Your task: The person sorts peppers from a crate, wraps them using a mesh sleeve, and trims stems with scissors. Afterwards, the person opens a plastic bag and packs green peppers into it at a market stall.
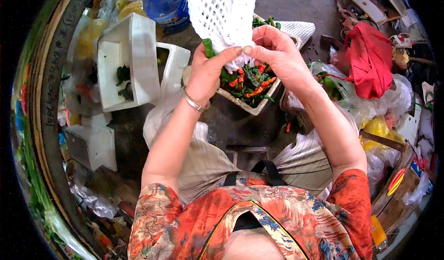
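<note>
White netting [222, 15], the central thing, extends from the upper edge of the view down to a bunched edge held between both hands. Left hand [203, 68]: thumb and fingers close on one side of this edge; a green piece [208, 48], perhaps a chilli, stands up beside the thumb. Right hand [283, 58]: thumb and fingers pinch the other side, the two thumb tips nearly meeting. The step in hand appears to be gathering or parting the edge; either action calls for a firm pinch on both sides and an even pull, sparing the mesh.

Directly below lie red and green chillies [254, 89] in a pale-rimmed container [253, 109], with a second mesh piece [300, 28] at its far right corner. Farther out, to the left, are a tilted foam box [144, 65] and a blue bottle [165, 5]; to the right, a red bag [370, 58] rests among clear plastic [397, 98].
</note>
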